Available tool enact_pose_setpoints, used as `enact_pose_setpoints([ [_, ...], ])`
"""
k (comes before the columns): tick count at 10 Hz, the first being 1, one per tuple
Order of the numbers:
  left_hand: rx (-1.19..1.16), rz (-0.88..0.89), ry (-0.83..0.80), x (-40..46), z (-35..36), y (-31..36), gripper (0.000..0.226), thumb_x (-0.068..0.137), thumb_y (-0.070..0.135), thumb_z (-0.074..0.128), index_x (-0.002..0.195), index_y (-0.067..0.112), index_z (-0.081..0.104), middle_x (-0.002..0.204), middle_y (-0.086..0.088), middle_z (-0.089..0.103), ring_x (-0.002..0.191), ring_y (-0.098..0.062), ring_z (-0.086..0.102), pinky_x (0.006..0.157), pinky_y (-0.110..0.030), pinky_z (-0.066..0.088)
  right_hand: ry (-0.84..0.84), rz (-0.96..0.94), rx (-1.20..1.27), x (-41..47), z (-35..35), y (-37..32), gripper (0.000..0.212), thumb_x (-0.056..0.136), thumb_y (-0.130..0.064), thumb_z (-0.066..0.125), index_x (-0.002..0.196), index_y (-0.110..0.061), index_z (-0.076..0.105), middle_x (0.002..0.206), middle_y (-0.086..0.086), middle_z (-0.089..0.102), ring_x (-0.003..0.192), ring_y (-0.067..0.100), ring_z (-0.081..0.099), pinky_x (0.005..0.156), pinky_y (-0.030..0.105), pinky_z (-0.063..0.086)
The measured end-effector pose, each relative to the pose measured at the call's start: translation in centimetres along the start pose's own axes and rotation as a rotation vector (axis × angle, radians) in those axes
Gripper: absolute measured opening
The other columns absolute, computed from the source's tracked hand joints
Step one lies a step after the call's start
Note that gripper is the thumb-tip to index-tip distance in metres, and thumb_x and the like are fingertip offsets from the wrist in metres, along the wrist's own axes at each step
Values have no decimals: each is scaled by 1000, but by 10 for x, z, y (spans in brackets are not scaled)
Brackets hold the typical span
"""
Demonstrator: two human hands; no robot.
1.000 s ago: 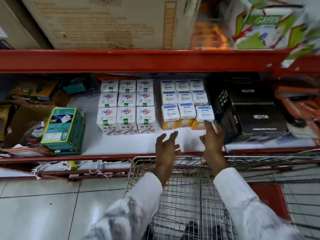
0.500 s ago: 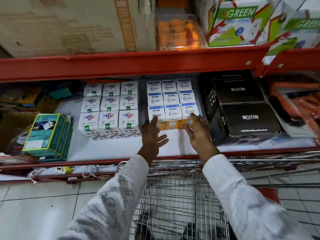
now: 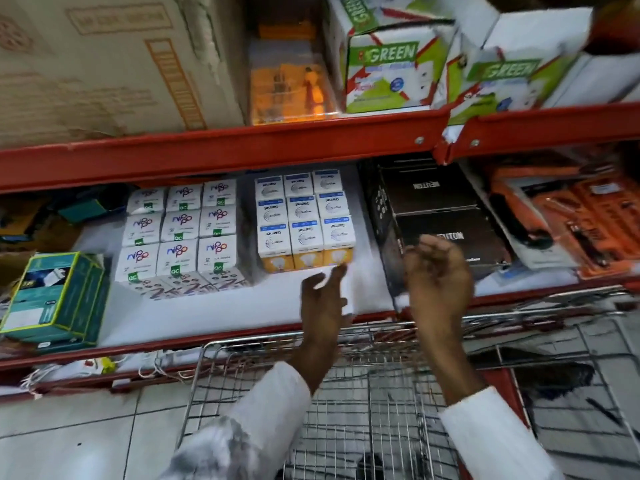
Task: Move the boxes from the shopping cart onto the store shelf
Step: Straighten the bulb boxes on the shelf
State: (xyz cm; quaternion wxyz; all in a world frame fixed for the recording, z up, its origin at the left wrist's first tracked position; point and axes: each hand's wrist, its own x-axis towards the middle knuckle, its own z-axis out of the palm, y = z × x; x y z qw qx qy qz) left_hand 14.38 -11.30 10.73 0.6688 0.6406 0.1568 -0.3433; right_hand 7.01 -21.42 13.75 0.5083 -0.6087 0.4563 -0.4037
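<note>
**Hands empty at the bulb-box block, cart below**

Head view. I am holding both hands over the front lip of the store shelf (image 3: pixel 221 337), and neither is carrying anything. My left hand (image 3: pixel 323 299) is standing edge-on, fingers (image 3: pixel 334 275) loosely spread and slightly curled, tips just below the front row of the white-and-yellow bulb boxes (image 3: pixel 304 220). I cannot tell whether a tip is touching the nearest box. My right hand (image 3: pixel 438 271) is cupped, fingers apart and bent, in front of the black boxes (image 3: pixel 440 216), clamped on nothing.

Those bulb boxes are sitting in a tidy three-by-three block just beyond my left fingertips. The shopping cart (image 3: pixel 363 393) is directly under my wrists; its bottom is blurred, and I am seeing no clear box in it.

Judgement: I am between loads, squaring or checking the block. To do it well, I should be pressing flat-palmed on the front faces, not poking single corners, so the rows stay flush.

Room: bare white shelf is lying under and left of my left fingers, in front of both box blocks. Above my knuckles the red upper beam (image 3: pixel 214 154) is limiting lift. The black boxes are crowding my right fingers; the cart rim is close beneath my forearms.
</note>
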Motion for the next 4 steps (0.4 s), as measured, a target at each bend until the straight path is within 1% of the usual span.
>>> enact_pose_setpoints([
  [1,157,-18,-189,-19,51,-5,55,84,39,74,131,23,51,89,6,61,106,-36,67,87,-45,58,66,-264,-589,40,-47,5,47,82,-29,71,126,-17,62,133,11,59,127,31,51,105,23,36],
  [2,128,-12,-251,-21,84,-12,44,83,28,78,122,21,57,104,-8,68,97,-34,68,88,-45,57,-104,-103,-695,74,-70,22,57,83,-32,69,136,-14,55,140,17,56,135,34,45,112,42,38],
  [3,146,61,-166,-16,99,-20,29,83,17,77,105,22,61,111,-22,74,99,-37,71,93,-47,58,-169,-81,-607,87,-74,34,52,82,-28,71,131,-11,60,130,18,60,128,33,49,109,41,43],
  [4,133,84,-157,-16,100,-20,24,87,9,72,107,17,59,115,-26,71,93,-31,67,88,-43,56,-161,-71,-553,88,-73,31,57,81,-27,74,134,-11,58,133,16,57,127,32,50,109,38,44],
])
